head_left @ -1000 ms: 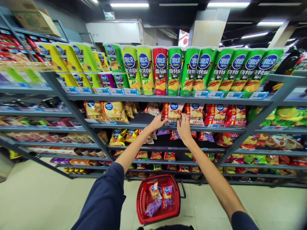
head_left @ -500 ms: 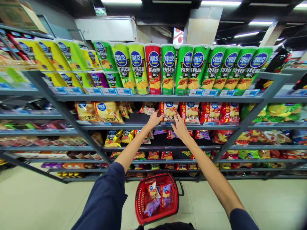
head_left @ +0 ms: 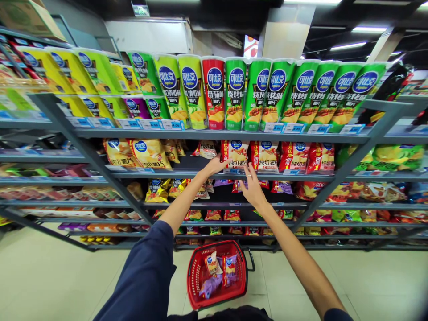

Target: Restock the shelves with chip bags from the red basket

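My left hand (head_left: pixel 216 166) grips the left edge of a red and white bag of potato chips (head_left: pixel 237 154) at the front of the second shelf. Its fingertips are partly hidden behind the bag. Below the bag's lower right corner, my right hand (head_left: pixel 253 187) has its fingers apart, a ring on one; the fingertips are close to the bag, and I cannot tell if they touch it. A matching bag of chips (head_left: pixel 265 156) stands just to the right. On the left, a reddish-white chip bag (head_left: pixel 205 149) leans back deeper on the shelf.
Tall chip canisters (head_left: pixel 235 96) line the top shelf (head_left: pixel 220 134) above my hands. Yellow chip bags (head_left: pixel 150 154) sit to the left. A red shopping basket (head_left: pixel 191 278) with several chip bags (head_left: pixel 230 269) in it stands on the floor (head_left: pixel 284 285) below. Lower shelves carry more snack bags.
My right hand has drawn slightly down and away from the bag's front, its fingers spreading. My left hand stays at the bag's left edge. The view has shifted slightly.
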The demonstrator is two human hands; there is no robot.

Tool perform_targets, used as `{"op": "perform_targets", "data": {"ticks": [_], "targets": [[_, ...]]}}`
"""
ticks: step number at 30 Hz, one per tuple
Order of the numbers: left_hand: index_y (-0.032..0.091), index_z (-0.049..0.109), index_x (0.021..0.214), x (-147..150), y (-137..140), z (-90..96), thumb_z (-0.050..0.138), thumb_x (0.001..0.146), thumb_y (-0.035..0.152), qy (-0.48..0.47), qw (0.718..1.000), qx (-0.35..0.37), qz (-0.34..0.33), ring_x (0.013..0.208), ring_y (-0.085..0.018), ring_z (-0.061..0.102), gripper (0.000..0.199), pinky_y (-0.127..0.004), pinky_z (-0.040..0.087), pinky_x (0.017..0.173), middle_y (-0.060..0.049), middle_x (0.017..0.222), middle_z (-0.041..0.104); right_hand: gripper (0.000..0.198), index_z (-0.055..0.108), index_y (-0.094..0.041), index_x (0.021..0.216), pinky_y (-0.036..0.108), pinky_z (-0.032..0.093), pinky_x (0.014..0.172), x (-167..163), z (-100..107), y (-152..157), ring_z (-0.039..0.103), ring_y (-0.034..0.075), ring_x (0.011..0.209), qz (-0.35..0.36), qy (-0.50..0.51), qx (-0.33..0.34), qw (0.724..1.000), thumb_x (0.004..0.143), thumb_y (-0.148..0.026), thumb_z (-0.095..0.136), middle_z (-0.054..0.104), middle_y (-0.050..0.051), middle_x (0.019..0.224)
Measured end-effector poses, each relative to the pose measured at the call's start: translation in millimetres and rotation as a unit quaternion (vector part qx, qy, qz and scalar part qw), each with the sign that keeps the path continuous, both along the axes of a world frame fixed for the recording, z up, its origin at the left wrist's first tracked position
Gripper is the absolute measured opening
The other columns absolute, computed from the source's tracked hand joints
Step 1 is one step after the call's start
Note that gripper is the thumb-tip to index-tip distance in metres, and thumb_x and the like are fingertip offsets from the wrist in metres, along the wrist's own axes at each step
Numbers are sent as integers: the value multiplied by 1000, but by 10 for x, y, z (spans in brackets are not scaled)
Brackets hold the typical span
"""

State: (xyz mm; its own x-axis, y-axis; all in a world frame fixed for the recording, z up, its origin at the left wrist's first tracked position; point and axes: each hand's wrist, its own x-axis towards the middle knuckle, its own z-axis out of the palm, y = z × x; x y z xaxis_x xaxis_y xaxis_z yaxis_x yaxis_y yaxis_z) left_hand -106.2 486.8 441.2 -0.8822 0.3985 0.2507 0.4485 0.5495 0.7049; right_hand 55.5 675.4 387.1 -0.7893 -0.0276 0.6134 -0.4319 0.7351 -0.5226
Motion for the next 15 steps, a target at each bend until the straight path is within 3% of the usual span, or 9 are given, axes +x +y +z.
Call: {"op": "perform_targets", "data": {"ticks": [5,7,9,10,12,13,15], "targets": [[11,51,143,128,-20,104,66,88,62,35,999,33,18,130,-37,61,76,-49,45,113,-24,144,61,58,37,-22,161,46,31,131,316,-197,18,31,23,158,0,54,-52,997,105,-32,47,27,11,172],[12,49,144,320,-113,77,67,89,60,109,989,99,33,135,-35,57,76,-49,42,116,-24,146,59,52,44,-23,156,47,33,130,518,-477,67,37,22,155,-9,68,-85,994,104,-29,48,36,11,167],[15,51,143,596,-261,-153,59,95,55,190,963,187,40,135,-30,58,62,-45,42,117,-20,145,60,46,51,-22,149,48,36,128,770,-949,137,42,23,152,-27,36,-118,992,104,-27,48,44,12,162],[18,53,140,757,-351,-372,54,99,52,218,949,223,43,130,-27,60,53,-44,45,114,-17,141,63,43,55,-20,145,49,37,127,923,-1243,172,44,24,150,-37,-9,-129,991,103,-28,48,47,13,160],[20,60,126,1120,-549,-1020,46,102,48,209,943,245,78,116,-25,65,39,-42,51,105,-13,124,68,39,62,-16,136,46,40,125,1307,-1865,220,50,24,145,-57,-181,-129,973,101,-27,47,56,15,151],[19,62,118,1326,-654,-1422,44,102,47,167,955,223,100,111,-25,66,37,-41,52,102,-13,118,69,36,66,-15,129,45,44,122,1541,-2150,225,57,25,139,-64,-282,-118,950,99,-25,49,63,15,142],[18,61,117,1794,-869,-2279,40,103,39,-41,987,83,134,111,-24,66,33,-41,51,103,-13,115,69,27,73,-14,115,46,54,110,2053,-2576,190,69,28,120,-77,-424,-98,897,96,-25,58,73,15,122]]}}
